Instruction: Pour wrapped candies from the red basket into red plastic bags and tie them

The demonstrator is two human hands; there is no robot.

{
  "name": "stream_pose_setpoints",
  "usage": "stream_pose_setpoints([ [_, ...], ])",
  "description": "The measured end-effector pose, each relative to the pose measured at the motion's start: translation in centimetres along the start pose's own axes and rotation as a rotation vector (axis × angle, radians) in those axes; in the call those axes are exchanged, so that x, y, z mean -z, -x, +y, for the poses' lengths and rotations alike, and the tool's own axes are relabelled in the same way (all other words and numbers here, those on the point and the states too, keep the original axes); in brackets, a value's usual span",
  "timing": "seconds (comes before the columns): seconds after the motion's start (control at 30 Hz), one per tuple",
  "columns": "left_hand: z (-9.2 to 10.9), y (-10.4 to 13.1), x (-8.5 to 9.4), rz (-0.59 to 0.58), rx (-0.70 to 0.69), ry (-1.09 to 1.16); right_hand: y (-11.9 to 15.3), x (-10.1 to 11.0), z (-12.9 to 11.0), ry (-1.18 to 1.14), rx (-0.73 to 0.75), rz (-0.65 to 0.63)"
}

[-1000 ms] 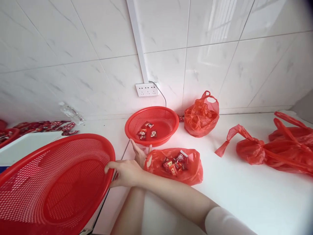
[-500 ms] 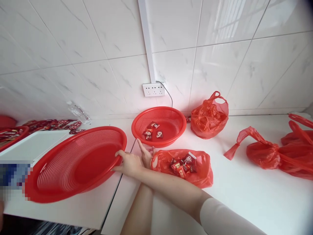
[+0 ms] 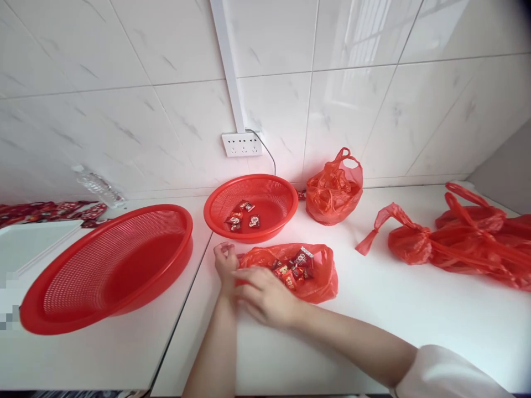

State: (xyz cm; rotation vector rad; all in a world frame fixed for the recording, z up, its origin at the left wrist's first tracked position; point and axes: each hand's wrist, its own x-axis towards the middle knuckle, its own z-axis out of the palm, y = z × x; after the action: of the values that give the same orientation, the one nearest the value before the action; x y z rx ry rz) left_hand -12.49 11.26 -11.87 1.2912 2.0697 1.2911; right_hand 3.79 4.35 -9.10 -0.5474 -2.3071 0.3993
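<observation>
My left hand (image 3: 226, 263) is just left of an open red plastic bag (image 3: 326, 276), fingers loosely bent and apart, with nothing visible in them. Across my left wrist reaches my right hand (image 3: 267, 296), slightly blurred, its fingers extended and holding nothing I can see. Several small wrapped snack packets (image 3: 292, 271) in red and brown lie in the bag. Behind it stands a round red mesh basket (image 3: 251, 183) with a few similar packets (image 3: 254, 221) inside. To the left, a larger red basket (image 3: 145, 271) sits tilted on the counter, apart from both hands.
A knotted red bag (image 3: 334, 193) stands by the wall, and more red bags (image 3: 468, 237) lie at the right. White trays (image 3: 37, 243), a clear plastic bottle (image 3: 99, 187) and red packets are at far left. A socket strip (image 3: 243, 145) is on the tiled wall.
My right hand has let go of the large basket's rim and moved back over my left wrist. My left hand has shifted slightly away from the bag. The view has turned right.
</observation>
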Motion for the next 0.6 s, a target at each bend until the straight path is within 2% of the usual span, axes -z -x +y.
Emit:
stream_pose_setpoints([
  [0.07,0.3,-0.7,0.9,-0.051,0.045,-0.049,2.6,3.1,1.8,0.154,-0.210,-0.017],
  [0.13,0.7,-0.9,2.2,-0.166,0.067,-0.120,4.9,5.9,3.4,0.364,-0.448,-0.091],
  [0.23,1.7,-0.5,3.9,-0.478,0.035,-0.173,7.6,8.5,4.6,0.600,-0.630,-0.173],
  [0.3,2.6,0.2,4.5,-0.588,0.002,-0.143,8.7,9.1,4.8,0.658,-0.690,-0.197],
  [0.47,4.7,1.7,4.9,-0.705,-0.097,-0.067,9.5,8.1,5.6,0.656,-0.938,-0.279],
  [0.6,5.5,2.3,5.0,-0.770,-0.159,-0.105,9.5,7.7,6.7,0.601,-0.947,-0.230],
])
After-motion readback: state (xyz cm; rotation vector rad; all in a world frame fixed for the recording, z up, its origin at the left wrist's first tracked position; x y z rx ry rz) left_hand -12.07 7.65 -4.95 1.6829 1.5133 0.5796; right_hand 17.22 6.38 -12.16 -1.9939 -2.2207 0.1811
